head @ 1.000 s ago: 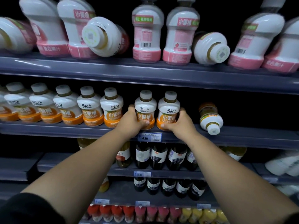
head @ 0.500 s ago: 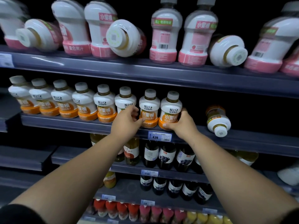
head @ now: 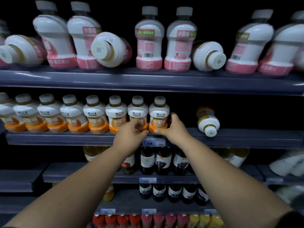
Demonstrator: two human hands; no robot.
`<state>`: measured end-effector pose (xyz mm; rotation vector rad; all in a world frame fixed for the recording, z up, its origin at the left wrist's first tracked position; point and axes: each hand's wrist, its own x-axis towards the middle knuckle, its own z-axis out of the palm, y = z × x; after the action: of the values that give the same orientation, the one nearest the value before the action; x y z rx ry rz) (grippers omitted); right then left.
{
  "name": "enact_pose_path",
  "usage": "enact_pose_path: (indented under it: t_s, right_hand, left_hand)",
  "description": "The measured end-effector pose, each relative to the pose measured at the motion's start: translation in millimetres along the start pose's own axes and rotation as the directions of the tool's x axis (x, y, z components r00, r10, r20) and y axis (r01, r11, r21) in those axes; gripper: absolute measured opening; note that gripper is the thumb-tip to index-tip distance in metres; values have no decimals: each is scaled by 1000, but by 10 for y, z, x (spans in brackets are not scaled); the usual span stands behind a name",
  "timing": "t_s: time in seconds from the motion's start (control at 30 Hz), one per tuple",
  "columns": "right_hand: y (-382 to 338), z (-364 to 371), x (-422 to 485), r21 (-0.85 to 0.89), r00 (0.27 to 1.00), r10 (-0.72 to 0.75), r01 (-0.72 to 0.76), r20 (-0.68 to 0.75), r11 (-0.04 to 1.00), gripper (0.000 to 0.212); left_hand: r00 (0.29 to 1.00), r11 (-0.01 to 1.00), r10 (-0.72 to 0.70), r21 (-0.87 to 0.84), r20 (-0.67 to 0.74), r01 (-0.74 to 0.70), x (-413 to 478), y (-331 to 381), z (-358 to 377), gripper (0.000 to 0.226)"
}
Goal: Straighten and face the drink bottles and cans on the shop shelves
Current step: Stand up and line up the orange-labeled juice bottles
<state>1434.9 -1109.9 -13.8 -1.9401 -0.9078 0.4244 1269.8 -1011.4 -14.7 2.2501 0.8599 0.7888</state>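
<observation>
A row of white bottles with orange labels stands on the middle shelf [head: 246,139]. My right hand [head: 174,127] grips the rightmost bottle of the row [head: 159,112] at its base from the right. My left hand [head: 131,134] has its fingers curled at the base of the bottle beside it [head: 137,111] and hides its lower label. Further right, one orange bottle [head: 208,120] lies on its side, cap towards me. On the top shelf [head: 148,78] stand pink-labelled bottles; one [head: 110,50] lies cap forward, as does another [head: 209,55], and several lean.
Dark bottles [head: 162,160] and yellow-juice bottles stand on the lower shelves, with red, pink and yellow bottles at the bottom. A price tag [head: 153,143] sits on the middle shelf's edge below my hands. A dark gap separates the orange row from the fallen bottle.
The two bottles in my hands have slid left and closed the gap in the row. My left hand has come back onto the second bottle's base. The view has moved closer.
</observation>
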Motion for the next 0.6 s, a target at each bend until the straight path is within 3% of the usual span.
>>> enact_pose_path:
  t_s: [0.1, 0.4, 0.5, 0.6]
  right_hand:
    - [36, -111, -30, 3, 1000, 0, 0, -17, 1000, 101]
    - [99, -717, -133, -115, 974, -119, 98, -194, 988, 59]
    - [203, -950, -234, -158, 933, -158, 111, -323, 981, 43]
    - [377, -1108, -301, -193, 862, -163, 78, -480, 978, 46]
  left_hand:
    - [999, 999, 35, -4, 36, -35, 20, 99, 117, 19]
    - [984, 990, 137, -38, 116, -134, 83, 438, 477, 24]
    - [978, 988, 150, -55, 142, -144, 71, 539, 640, 28]
    - [973, 986, 161, -72, 164, -151, 47, 610, 762, 27]
